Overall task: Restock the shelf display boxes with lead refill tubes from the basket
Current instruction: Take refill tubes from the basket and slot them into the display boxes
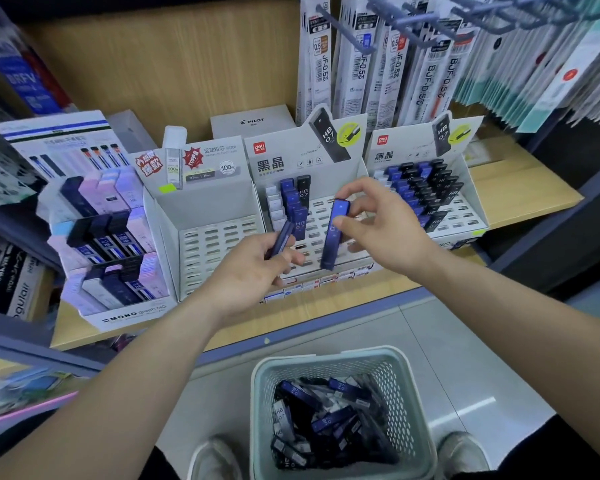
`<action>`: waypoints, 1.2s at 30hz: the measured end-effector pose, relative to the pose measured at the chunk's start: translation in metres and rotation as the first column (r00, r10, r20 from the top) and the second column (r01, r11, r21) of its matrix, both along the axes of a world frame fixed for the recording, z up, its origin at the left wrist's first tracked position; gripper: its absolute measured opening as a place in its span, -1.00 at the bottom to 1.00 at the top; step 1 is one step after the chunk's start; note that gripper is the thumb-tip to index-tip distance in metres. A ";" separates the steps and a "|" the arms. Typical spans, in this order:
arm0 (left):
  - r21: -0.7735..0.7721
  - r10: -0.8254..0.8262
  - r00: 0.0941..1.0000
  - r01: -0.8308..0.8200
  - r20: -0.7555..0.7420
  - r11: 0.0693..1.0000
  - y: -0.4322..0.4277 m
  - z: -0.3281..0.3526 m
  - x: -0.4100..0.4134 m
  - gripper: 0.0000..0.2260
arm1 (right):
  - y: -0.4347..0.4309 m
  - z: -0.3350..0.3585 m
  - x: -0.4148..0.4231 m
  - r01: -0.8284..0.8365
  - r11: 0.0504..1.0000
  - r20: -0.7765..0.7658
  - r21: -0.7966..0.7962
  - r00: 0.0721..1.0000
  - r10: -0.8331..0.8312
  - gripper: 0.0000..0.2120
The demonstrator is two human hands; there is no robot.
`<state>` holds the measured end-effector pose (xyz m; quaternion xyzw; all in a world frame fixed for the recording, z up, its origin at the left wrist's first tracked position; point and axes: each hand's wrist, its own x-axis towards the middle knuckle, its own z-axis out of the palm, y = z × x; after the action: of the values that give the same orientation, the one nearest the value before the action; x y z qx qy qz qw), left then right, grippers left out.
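- The right hand pinches 1 blue lead refill tube near its top end between thumb and fingertips. The tube hangs almost upright over the slotted tray of the middle display box, not yet seated in a slot.
- The left hand has its fingers curled round a second blue tube, held slanted just in front of the same box. It may hold more than 1; I cannot tell.
- Risk 1: a pinch this high leaves the long lower end free to swing. If it meets the edge of a slot rather than the opening, the tube could twist out of the fingers and drop onto the shelf or the floor.
- Risk 2: the standing tubes at the back left are sorted in columns by colour (white, blue, then black). A tube set in the nearest open slot instead of the blue column would break that order.
- Risk 3: the left hand hovers near those standing tubes, and a knuckle could tip them.
- Risk 4: the cardboard box looks light, so pushing down hard might make it slide back.
- Many tubes remain in the basket on the floor below, so most of the restocking looks undone.
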<state>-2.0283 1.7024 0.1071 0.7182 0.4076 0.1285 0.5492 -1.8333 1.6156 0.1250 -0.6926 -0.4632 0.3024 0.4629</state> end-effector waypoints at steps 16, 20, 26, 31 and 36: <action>0.034 0.130 0.991 -0.130 0.015 0.991 0.017 -0.007 -0.038 -0.83 | 0.032 -0.012 -0.010 -0.074 0.997 0.288 -0.003 0.955 0.072 -0.85; 0.066 0.111 0.994 -0.111 0.004 0.992 0.017 -0.006 -0.037 -0.83 | 0.033 -0.011 -0.012 -0.105 0.994 0.405 0.006 0.909 0.093 -0.86; 0.019 0.175 0.984 -0.176 0.024 0.984 0.018 -0.005 -0.036 -0.86 | 0.036 -0.015 -0.016 -0.177 0.984 0.521 -0.015 0.839 0.158 -0.84; 0.014 0.173 0.984 -0.174 0.053 0.985 0.015 0.000 -0.033 -0.86 | 0.032 -0.009 -0.019 -0.160 0.985 0.517 0.062 0.850 0.105 -0.83; 0.035 0.124 0.986 -0.128 0.109 0.991 0.012 0.006 -0.029 -0.87 | 0.023 -0.002 -0.037 -0.300 0.953 0.438 0.053 0.864 0.247 -0.83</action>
<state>-2.0571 1.7145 0.1133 0.6946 0.4195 0.2095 0.5456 -1.8707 1.6388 0.1234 -0.6401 -0.6640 0.1780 0.3432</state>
